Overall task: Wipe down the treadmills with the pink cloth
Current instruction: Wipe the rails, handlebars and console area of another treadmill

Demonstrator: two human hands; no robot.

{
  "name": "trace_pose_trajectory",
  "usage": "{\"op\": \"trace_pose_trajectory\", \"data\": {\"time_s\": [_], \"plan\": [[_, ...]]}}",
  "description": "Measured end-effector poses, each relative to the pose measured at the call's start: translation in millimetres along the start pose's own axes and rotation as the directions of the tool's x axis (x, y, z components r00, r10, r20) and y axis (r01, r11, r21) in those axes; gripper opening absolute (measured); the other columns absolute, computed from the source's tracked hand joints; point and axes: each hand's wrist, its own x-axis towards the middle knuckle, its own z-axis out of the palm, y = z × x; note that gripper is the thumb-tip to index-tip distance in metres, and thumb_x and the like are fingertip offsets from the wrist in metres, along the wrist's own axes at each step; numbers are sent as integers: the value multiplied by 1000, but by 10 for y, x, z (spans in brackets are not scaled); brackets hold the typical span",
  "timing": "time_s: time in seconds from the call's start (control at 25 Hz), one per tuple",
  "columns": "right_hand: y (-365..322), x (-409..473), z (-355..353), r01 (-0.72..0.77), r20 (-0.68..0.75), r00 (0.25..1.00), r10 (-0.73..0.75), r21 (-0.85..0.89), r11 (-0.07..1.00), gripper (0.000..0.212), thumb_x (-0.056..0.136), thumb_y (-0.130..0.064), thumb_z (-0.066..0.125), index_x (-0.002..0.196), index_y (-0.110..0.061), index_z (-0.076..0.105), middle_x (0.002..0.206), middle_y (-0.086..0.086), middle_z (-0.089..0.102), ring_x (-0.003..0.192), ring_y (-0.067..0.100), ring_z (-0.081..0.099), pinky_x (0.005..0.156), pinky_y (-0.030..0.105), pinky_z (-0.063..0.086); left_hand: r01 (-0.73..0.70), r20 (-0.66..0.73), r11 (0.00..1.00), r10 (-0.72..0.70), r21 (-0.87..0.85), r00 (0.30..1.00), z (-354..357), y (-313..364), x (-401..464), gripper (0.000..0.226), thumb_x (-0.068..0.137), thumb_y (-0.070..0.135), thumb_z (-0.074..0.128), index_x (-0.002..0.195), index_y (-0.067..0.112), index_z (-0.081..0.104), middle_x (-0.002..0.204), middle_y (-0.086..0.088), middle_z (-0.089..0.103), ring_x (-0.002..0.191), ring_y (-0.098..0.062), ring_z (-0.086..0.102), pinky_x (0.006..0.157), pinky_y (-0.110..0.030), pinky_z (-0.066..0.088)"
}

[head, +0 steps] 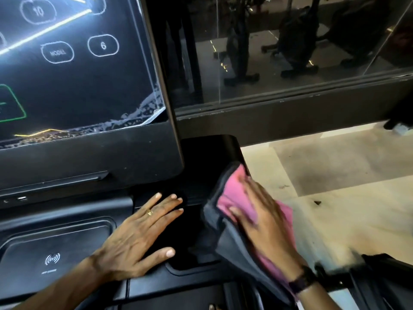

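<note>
Right grip (pixel 263 211) flat on pink cloth (pixel 230 198) — console edge (pixel 234 144).

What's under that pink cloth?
The pink cloth, pressed by the right hand, lies on the treadmill's black right console edge. The surface directly beneath is covered, so its state cannot be seen.

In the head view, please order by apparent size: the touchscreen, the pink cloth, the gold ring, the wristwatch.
1. touchscreen
2. pink cloth
3. wristwatch
4. gold ring

This order follows apparent size only.
</note>
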Motion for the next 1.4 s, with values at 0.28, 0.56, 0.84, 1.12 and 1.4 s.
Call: {"op": "trace_pose_trajectory", "data": {"time_s": [0.28,0.56,0.84,1.12,1.4], "plan": [[-25,1678,197,-563,24,825,565,126,817,52,106,-49,24,147,-21,41,143,18,51,130,37,49,111,48,32,2,0,1000,-2,-11,1000,-4,-41,-7,71,97,56,42,151,8,37,162,-5,26,152,-21,20,122,-48,14],[-170,645,121,201,84,978,-189,-188,961,67,100,-68,19,156,-33,28,162,-9,29,148,16,27,120,41,24,-9,-82,1000,11,17,997,-9,-42,-55,69,96,59,39,142,9,48,147,-3,47,142,-18,38,122,-43,20],[-967,1654,549,-431,-52,902,428,-122,894,85,86,-50,-5,150,-8,31,147,29,38,133,47,37,111,58,29,-9,-12,980,12,201,1000,-125,-2,-84,60,97,61,32,123,14,58,114,-2,56,95,-19,50,88,-37,36],[-1054,1321,633,39,-108,994,-32,61,997,89,57,-34,83,133,-19,39,133,26,58,122,47,55,105,60,39,9,-87,993,1,121,996,-611,-111,-371,33,96,38,42,69,18,42,74,2,45,67,-21,40,63,-35,34],[-1420,416,1016,327,125,945,-303,-308,893,49,101,-47,26,145,-33,43,141,-14,48,134,18,40,116,42,24,121,-87,992,-118,33,989,-811,-135,-689,15,76,26,42,63,19,41,64,5,48,61,-20,42,58,-35,36]]}}
